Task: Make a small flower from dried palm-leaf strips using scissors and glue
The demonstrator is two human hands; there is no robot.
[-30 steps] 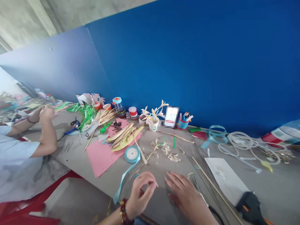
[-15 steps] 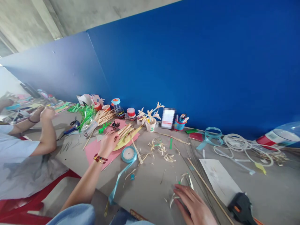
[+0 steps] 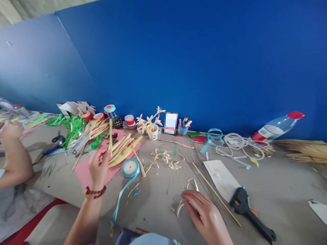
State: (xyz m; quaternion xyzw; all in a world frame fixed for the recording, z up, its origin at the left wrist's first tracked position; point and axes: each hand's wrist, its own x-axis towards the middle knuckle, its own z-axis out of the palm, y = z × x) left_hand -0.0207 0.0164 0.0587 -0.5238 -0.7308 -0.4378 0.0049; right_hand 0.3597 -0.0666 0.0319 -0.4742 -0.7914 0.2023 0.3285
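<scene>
Raised over the pink paper (image 3: 81, 170), my left hand (image 3: 99, 166) pinches a thin yellow-green strip of dried leaf (image 3: 110, 134) that stands upright from the fingertips. Under it lie a bundle of tan strips (image 3: 122, 144) and a broad yellowish leaf (image 3: 125, 156). My right hand (image 3: 204, 212) is low over the table, its fingers curled round the dark handle of what look like scissors (image 3: 196, 184); a pale blade points away past the fingers, and most of the tool is hidden. Curled pale scraps (image 3: 180, 207) lie beside these fingers.
A blue ribbon roll (image 3: 130, 168) sits mid-table. Behind it stands a cup of pale flowers (image 3: 153, 132). A black glue gun (image 3: 246, 207), a thin stick (image 3: 217, 195) and white paper (image 3: 222, 178) lie to the right. A co-worker's arm (image 3: 15, 156) is at far left.
My left hand has lifted off the bundle, bringing up a yellow-green strip. My right hand has closed further around the dark handle. The view has swung right, showing the whole bottle.
</scene>
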